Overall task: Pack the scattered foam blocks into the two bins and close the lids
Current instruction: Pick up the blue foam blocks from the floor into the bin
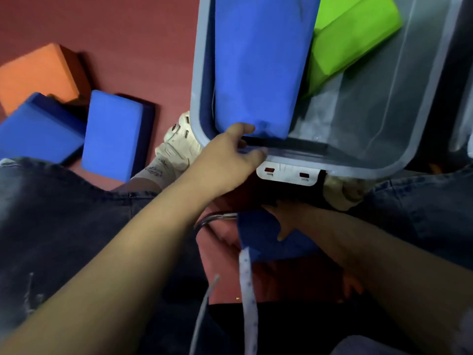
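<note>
A clear plastic bin (399,160) with a grey rim stands open on the red floor in front of me. Inside it a large blue foam block (258,65) stands against the left wall, with a green foam block (358,39) tilted beside it. My left hand (230,155) grips the bin's near rim just below the blue block. Lower down, between my knees, my right hand (286,221) holds another blue foam block (263,239). On the floor at left lie two blue blocks (112,134) (35,131) and an orange block (38,75).
My jeans-clad legs fill the lower left and right. My pale shoe (176,147) stands by the bin's left corner. A white latch (289,174) hangs from the bin's near rim. Two drawstrings (249,298) dangle at the bottom centre.
</note>
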{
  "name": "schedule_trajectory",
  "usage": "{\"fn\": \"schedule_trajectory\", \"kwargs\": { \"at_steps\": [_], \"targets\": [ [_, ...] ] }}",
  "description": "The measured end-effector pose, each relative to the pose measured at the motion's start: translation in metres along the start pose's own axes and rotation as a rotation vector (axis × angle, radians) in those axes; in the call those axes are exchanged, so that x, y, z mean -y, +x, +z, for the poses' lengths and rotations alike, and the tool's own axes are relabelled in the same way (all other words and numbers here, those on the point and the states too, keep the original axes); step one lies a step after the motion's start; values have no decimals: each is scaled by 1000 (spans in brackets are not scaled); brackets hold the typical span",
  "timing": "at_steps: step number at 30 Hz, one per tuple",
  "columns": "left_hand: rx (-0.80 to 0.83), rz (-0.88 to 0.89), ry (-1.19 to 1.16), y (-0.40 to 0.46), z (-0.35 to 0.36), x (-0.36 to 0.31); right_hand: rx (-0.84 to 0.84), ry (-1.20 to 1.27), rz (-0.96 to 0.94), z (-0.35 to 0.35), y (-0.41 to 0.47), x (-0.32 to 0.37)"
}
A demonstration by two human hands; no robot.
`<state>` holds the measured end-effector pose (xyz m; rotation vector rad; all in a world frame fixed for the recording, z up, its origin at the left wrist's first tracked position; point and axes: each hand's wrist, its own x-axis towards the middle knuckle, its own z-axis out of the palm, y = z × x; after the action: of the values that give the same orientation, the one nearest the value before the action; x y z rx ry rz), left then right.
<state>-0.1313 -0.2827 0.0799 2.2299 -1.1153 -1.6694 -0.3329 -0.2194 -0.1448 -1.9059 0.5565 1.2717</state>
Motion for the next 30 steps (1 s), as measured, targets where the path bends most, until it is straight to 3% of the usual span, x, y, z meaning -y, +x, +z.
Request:
{"fn": "schedule_trajectory", "kwargs": {
  "at_steps": [8,13,18,25,30],
  "targets": [
    [-3,-5,21,5,6,1,-123,1,12,14,-9,-7],
    [-25,32,58,-1,-6,-18,-120,-39,5,-29,-47,20],
    [-97,153,97,-28,-17,-34,-251,7,52,-75,-115,55],
    [-335,280,-119,-109,-43,-24,-567,-4,54,-114,-233,104],
    [-527,374,-278,-158,-72,-14,-925,20,52,-136,-292,134]
  ]
}}
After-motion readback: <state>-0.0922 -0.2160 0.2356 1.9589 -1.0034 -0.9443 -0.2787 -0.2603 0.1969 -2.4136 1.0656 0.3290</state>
